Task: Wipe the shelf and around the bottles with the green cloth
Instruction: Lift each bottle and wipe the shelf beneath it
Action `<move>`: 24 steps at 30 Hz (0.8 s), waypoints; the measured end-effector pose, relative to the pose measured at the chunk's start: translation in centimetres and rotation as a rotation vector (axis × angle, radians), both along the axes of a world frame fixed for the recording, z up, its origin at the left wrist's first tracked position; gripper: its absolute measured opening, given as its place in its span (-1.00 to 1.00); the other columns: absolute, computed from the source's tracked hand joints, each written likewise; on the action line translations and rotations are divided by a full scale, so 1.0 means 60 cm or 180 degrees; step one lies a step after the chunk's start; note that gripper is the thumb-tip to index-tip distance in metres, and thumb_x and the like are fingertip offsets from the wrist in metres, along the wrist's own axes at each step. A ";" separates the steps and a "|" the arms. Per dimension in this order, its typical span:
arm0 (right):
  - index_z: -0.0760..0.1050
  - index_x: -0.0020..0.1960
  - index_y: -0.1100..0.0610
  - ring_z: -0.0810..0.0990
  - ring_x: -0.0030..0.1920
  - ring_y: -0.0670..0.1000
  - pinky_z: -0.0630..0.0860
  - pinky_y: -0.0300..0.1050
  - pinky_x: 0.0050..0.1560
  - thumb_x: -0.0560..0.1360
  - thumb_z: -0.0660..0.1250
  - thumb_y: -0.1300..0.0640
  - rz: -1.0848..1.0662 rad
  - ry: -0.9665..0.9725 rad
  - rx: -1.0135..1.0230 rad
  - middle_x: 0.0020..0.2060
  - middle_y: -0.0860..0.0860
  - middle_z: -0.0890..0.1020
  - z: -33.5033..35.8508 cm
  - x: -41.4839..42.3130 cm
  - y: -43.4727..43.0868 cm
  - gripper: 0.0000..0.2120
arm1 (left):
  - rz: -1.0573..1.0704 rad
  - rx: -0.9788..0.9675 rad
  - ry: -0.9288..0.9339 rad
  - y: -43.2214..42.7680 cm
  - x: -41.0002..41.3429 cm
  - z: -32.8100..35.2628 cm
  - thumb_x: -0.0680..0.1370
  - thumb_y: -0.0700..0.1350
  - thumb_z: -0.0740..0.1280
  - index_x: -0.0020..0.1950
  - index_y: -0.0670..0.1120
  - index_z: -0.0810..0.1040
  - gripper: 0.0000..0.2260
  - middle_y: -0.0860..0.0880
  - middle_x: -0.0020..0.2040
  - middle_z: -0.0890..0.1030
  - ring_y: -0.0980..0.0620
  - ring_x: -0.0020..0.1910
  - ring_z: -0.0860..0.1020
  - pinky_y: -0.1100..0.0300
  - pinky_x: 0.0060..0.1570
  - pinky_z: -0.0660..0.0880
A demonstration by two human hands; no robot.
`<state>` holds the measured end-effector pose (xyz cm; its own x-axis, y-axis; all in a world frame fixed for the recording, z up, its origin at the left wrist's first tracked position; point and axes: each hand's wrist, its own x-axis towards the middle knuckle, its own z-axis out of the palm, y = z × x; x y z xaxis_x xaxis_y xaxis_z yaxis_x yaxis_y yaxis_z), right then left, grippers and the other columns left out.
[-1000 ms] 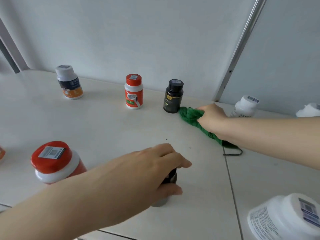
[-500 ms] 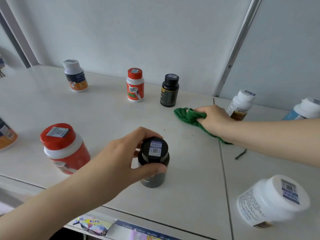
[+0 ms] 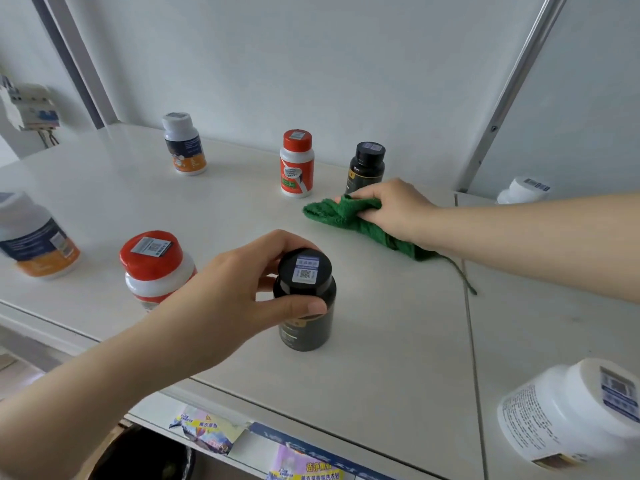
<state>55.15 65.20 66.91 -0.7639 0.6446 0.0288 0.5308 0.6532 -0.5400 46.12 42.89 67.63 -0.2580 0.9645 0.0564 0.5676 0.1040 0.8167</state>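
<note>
My right hand (image 3: 394, 209) grips the bunched green cloth (image 3: 349, 220) and presses it on the white shelf (image 3: 398, 341), just in front of a small black bottle (image 3: 367, 166) at the back. My left hand (image 3: 239, 289) holds the lid of a larger black bottle (image 3: 304, 303) near the shelf's front, thumb and fingers curled around it. Beside the small black bottle stands a red-capped bottle (image 3: 297, 162), with a white-capped orange-labelled bottle (image 3: 183, 143) further left.
A wide red-lidded jar (image 3: 152, 265) stands left of my left hand, an orange-labelled jar (image 3: 33, 237) at the far left. A white jar (image 3: 571, 410) sits front right, another white bottle (image 3: 523, 190) behind my right arm. A seam divides the shelf on the right.
My right hand has slid the cloth leftward, from beside the small black bottle to in front of it. My left hand, first covering the large black bottle's top, now grips its lid.
</note>
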 end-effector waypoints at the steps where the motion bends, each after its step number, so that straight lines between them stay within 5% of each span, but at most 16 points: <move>1: 0.47 0.28 0.02 0.44 0.30 0.06 0.29 -0.24 0.28 0.51 0.26 0.24 0.0116 -0.0079 0.0005 0.29 0.02 0.50 -0.008 -0.017 0.003 -0.64 | 0.0004 -0.0013 0.0022 -0.002 -0.003 0.001 0.18 0.32 0.36 0.05 0.25 0.43 -0.52 0.21 0.04 0.63 0.23 0.05 0.59 0.12 0.13 0.54; 6: 0.52 0.24 0.04 0.44 0.32 -0.02 0.30 -0.08 0.40 0.51 0.22 0.32 0.0967 -0.0390 -0.0246 0.27 -0.02 0.53 -0.033 -0.020 0.011 -0.64 | 0.0025 -0.0026 0.0053 -0.006 -0.007 -0.002 0.14 0.31 0.30 0.06 0.27 0.41 -0.50 0.23 0.04 0.62 0.23 0.03 0.60 0.14 0.11 0.55; 10: 0.58 0.11 0.11 0.46 0.19 -0.33 0.30 -0.40 0.31 0.47 0.17 0.49 0.1655 -0.0509 -0.0784 0.15 -0.14 0.57 -0.014 0.057 -0.011 -0.60 | 0.0009 0.0016 -0.0069 -0.005 -0.005 -0.004 0.16 0.29 0.32 0.05 0.27 0.42 -0.52 0.23 0.04 0.62 0.22 0.04 0.60 0.15 0.13 0.54; 13: 0.59 -0.03 -0.03 0.48 0.11 -0.43 0.32 -0.53 0.17 0.45 0.19 0.53 0.2002 -0.0736 -0.1090 0.04 -0.22 0.59 0.006 0.104 -0.021 -0.53 | -0.0022 0.0013 -0.0134 -0.005 -0.001 -0.005 0.20 0.30 0.39 0.05 0.22 0.45 -0.53 0.19 0.05 0.63 0.22 0.07 0.59 0.17 0.13 0.54; 16: 0.58 -0.05 -0.14 0.56 0.13 -0.26 0.39 -0.46 0.18 0.46 0.28 0.42 0.1713 -0.0558 -0.1012 0.03 -0.15 0.65 0.028 0.104 -0.010 -0.56 | -0.0044 -0.0013 -0.0128 -0.005 0.002 -0.006 0.23 0.28 0.41 0.05 0.20 0.46 -0.56 0.18 0.05 0.63 0.24 0.05 0.59 0.24 0.11 0.53; 20: 0.53 0.16 -0.12 0.48 0.27 -0.12 0.30 -0.29 0.35 0.50 0.28 0.27 0.0834 -0.0300 -0.0134 0.21 -0.10 0.56 0.005 0.069 0.018 -0.65 | -0.0035 -0.0022 -0.0066 -0.001 0.000 -0.006 0.24 0.26 0.44 0.03 0.21 0.47 -0.58 0.20 0.04 0.64 0.25 0.03 0.60 0.30 0.09 0.51; 24: 0.52 0.18 -0.11 0.46 0.27 -0.19 0.30 -0.24 0.38 0.51 0.25 0.29 0.1082 -0.0680 -0.0287 0.22 -0.20 0.52 -0.011 0.075 -0.001 -0.62 | -0.0023 0.0057 -0.0008 0.002 -0.005 -0.001 0.16 0.27 0.34 0.02 0.27 0.44 -0.56 0.24 0.04 0.62 0.27 0.03 0.60 0.38 0.06 0.50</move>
